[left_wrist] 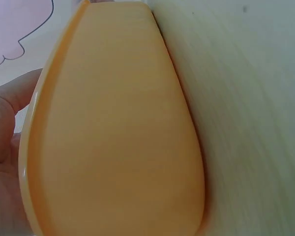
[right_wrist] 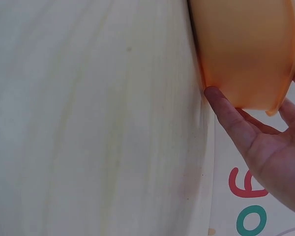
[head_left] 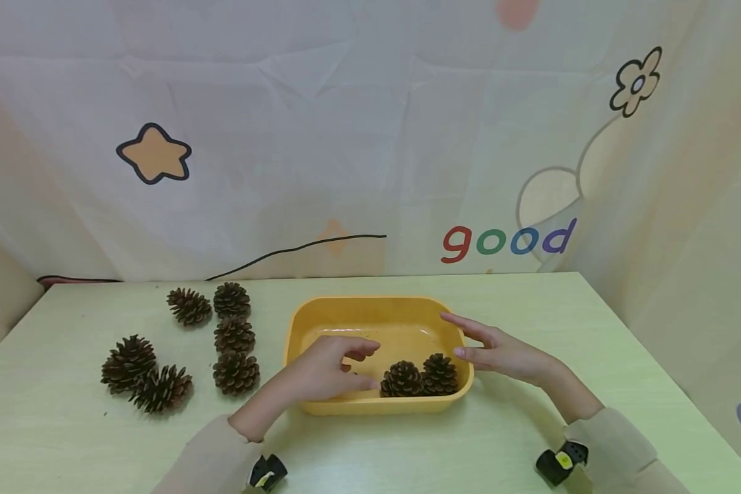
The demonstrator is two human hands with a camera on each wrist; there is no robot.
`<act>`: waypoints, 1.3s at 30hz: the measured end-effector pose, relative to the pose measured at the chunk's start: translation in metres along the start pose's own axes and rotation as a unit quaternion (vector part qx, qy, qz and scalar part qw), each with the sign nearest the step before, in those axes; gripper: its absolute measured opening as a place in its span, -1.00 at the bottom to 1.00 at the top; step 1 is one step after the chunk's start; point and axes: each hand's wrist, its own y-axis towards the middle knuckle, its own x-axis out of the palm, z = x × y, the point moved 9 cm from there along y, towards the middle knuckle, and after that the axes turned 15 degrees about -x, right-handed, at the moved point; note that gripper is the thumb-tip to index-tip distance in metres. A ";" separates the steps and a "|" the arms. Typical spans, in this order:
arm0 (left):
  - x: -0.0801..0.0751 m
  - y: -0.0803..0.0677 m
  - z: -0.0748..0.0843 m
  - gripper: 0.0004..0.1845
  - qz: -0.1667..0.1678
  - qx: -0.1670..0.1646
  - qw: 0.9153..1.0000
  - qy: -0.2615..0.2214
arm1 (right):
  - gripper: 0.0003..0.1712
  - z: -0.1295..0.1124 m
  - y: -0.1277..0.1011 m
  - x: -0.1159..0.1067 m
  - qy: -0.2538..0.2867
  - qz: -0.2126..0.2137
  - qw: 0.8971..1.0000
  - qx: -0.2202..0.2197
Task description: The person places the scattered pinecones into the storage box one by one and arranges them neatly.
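Centrally, yellow basin: from the head view we see it (head_left: 377, 406) standing on the pale table (head_left: 407, 453), with two pine cones (head_left: 401, 379) side by side in its front right corner.
Left hand: over the basin's front left part we find it (head_left: 330, 367), fingers slightly bent and thumb apart from them, gripping nothing that we can see; its thumb tip is just beside the nearer cone.
Right hand: we see it (head_left: 508, 353) at the basin's right end, fingers and thumb spread, two tips reaching over the rim.
Cones on the table: left of the basin we count six (head_left: 236, 373), three in a column, one beside the column's far end, two together farther left.
Backdrop: we read "good" on the printed cloth (head_left: 346, 137).
Left wrist view: we face the basin's outer wall; the fingertips are hidden behind it, so we cannot tell their grip here.
Right wrist view: we see one straight finger touching the basin's lower edge, the others spread toward the rim.
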 end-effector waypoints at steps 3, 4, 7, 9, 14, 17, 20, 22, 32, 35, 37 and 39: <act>-0.007 -0.004 -0.003 -0.45 0.010 0.005 1.000 -0.002 | -0.27 -0.001 -0.001 0.000 -0.003 0.000 1.000 -0.002; -0.009 -0.006 -0.004 -0.45 0.013 0.006 1.000 -0.004 | -0.27 -0.001 -0.001 0.000 -0.003 0.000 1.000 -0.002; -0.016 -0.011 -0.007 -0.45 0.021 0.001 1.000 -0.014 | -0.27 -0.001 -0.001 0.000 -0.004 0.001 1.000 0.000; -0.021 -0.014 -0.010 -0.46 0.029 -0.001 0.999 -0.022 | -0.28 -0.001 -0.001 0.000 -0.003 0.001 1.000 0.001; -0.035 -0.026 -0.018 -0.46 0.049 0.004 0.998 -0.035 | -0.29 -0.002 -0.001 0.000 -0.003 0.000 1.000 0.001; -0.045 -0.034 -0.024 -0.47 0.061 0.003 0.997 -0.046 | -0.29 -0.002 -0.001 0.000 -0.003 -0.002 1.000 -0.002; -0.055 -0.042 -0.028 -0.46 0.078 -0.002 0.995 -0.057 | -0.30 -0.001 -0.001 0.000 -0.003 -0.002 1.000 -0.003; -0.061 -0.047 -0.031 -0.47 0.090 -0.005 0.994 -0.062 | -0.29 -0.001 -0.001 0.000 -0.003 -0.001 1.000 -0.002; -0.088 -0.073 -0.046 -0.48 0.142 -0.017 0.988 -0.060 | -0.28 -0.003 -0.002 0.000 0.000 0.000 1.000 -0.003; -0.093 -0.078 -0.053 -0.48 0.157 -0.024 0.985 -0.060 | -0.28 -0.003 -0.001 0.000 0.002 -0.001 1.000 -0.004; -0.096 -0.080 -0.057 -0.49 0.167 -0.029 0.984 -0.058 | -0.28 -0.003 -0.001 0.000 0.002 -0.002 1.000 -0.006; -0.098 -0.082 -0.062 -0.49 0.174 -0.035 0.983 -0.057 | -0.28 -0.003 -0.001 0.001 0.003 -0.003 1.000 -0.006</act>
